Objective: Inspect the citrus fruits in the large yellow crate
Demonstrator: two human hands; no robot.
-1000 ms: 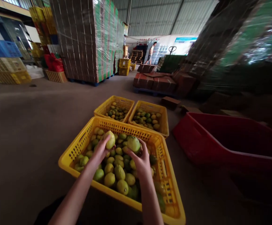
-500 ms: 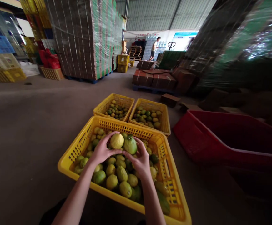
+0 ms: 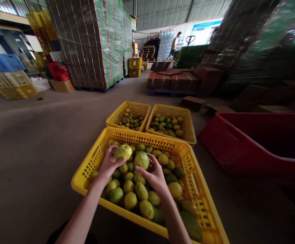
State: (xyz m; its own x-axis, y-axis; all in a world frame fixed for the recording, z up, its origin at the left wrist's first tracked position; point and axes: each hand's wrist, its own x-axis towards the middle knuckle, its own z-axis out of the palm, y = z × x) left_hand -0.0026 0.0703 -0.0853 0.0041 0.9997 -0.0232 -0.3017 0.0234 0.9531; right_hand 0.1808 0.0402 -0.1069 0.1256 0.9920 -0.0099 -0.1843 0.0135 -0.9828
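In my left hand (image 3: 110, 161) is a yellow lemon (image 3: 123, 152), gripped between thumb and fingers and tilted on its side. My right hand (image 3: 154, 171) holds a greener, ribbed lemon (image 3: 141, 160) with its end facing up. The two fruits are a short gap apart, above the near yellow crate (image 3: 147, 134). Beneath my hands the crate is full of yellow and green lemons (image 3: 130, 200), some hidden by my arms. A large green fruit (image 3: 191, 225) lies in its near right corner.
Two more yellow crates (image 3: 127, 105) (image 3: 171, 108) of lemons stand just beyond. At right is a red tub (image 3: 221, 145). Behind are wrapped pallet stacks (image 3: 86, 44), flat boxes on a blue pallet (image 3: 171, 92) and a person (image 3: 174, 45) in the distance.
My hands have moved apart slightly, separating the two lemons. The left lemon has turned from upright to sideways, and the right one has turned too. The view has shifted a little left.
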